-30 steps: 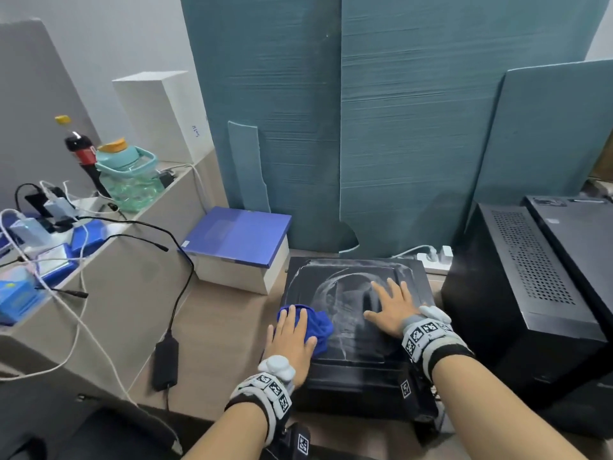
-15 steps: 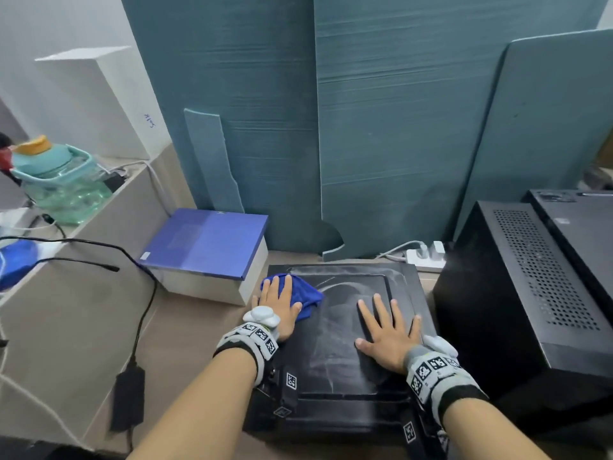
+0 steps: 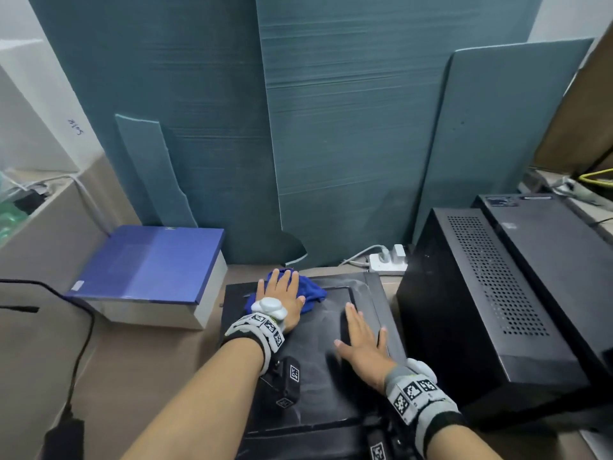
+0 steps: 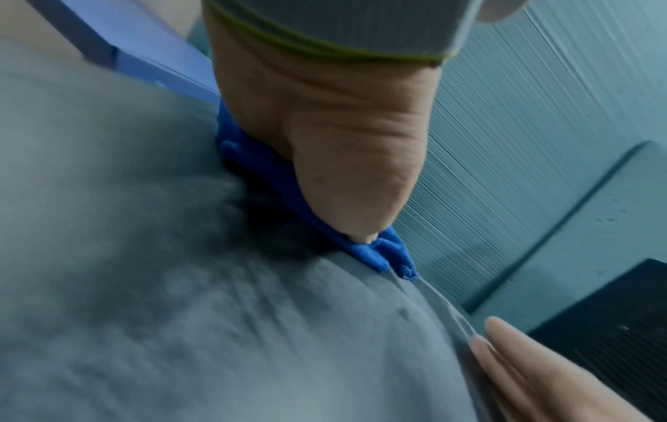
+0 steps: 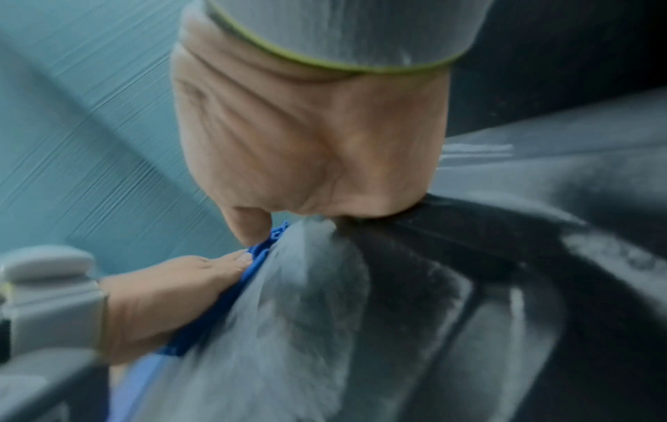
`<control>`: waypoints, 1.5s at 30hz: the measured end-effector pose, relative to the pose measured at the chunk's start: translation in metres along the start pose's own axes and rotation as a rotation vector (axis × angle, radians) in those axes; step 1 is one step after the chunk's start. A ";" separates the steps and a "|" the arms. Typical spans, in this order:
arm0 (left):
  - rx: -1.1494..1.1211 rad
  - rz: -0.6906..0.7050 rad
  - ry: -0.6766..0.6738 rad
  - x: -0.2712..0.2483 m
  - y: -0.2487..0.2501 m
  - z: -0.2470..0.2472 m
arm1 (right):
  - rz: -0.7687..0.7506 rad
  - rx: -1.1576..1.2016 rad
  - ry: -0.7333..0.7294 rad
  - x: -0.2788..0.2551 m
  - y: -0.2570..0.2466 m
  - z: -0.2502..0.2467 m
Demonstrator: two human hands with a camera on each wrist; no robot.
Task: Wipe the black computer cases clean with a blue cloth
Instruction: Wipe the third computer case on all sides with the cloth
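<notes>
A black computer case (image 3: 318,370) lies flat in front of me, its dusty top panel streaked with wipe marks. My left hand (image 3: 282,293) presses a bunched blue cloth (image 3: 313,292) flat against the panel's far left corner, fingers straight. The left wrist view shows the cloth (image 4: 375,254) squeezed under the palm on the grey panel (image 4: 180,285). My right hand (image 3: 363,343) lies flat and spread on the panel's right side, holding nothing. The right wrist view shows that palm (image 5: 307,148) bearing on the case beside the cloth (image 5: 220,302).
Two more black cases (image 3: 487,300) stand upright at the right. A blue-lidded box (image 3: 149,263) sits left of the lying case. Teal foam boards (image 3: 331,127) lean against the wall behind, with a white power strip (image 3: 388,260) at their foot. A black cable and adapter (image 3: 66,433) lie at the left.
My left hand has slid the blue cloth from the panel's near left up to its far left corner. The right hand has shifted back toward me and to the right.
</notes>
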State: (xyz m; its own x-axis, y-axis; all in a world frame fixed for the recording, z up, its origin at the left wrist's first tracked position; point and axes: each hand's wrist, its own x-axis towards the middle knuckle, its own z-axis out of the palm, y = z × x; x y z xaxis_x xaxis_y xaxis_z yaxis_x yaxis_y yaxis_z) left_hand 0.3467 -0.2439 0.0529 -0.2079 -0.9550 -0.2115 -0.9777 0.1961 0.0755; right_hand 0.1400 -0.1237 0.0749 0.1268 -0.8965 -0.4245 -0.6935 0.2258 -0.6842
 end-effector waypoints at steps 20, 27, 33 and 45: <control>-0.001 0.575 0.100 -0.008 0.061 -0.001 | 0.054 0.714 0.347 0.007 0.005 -0.001; -0.071 0.292 0.169 -0.028 -0.045 0.000 | 0.074 0.448 0.236 0.012 0.013 0.001; -0.114 -0.007 0.271 -0.071 -0.093 0.014 | 0.010 0.237 0.180 0.015 0.011 0.001; -0.157 -0.161 0.239 -0.049 -0.053 0.012 | 0.010 0.299 0.150 0.007 0.000 0.000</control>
State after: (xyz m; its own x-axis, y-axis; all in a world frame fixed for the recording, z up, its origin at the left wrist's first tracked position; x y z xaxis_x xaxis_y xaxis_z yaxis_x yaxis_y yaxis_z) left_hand 0.4086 -0.2045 0.0472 -0.0196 -0.9998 0.0004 -0.9768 0.0192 0.2133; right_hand 0.1410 -0.1300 0.0715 -0.0007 -0.9348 -0.3551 -0.4528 0.3169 -0.8334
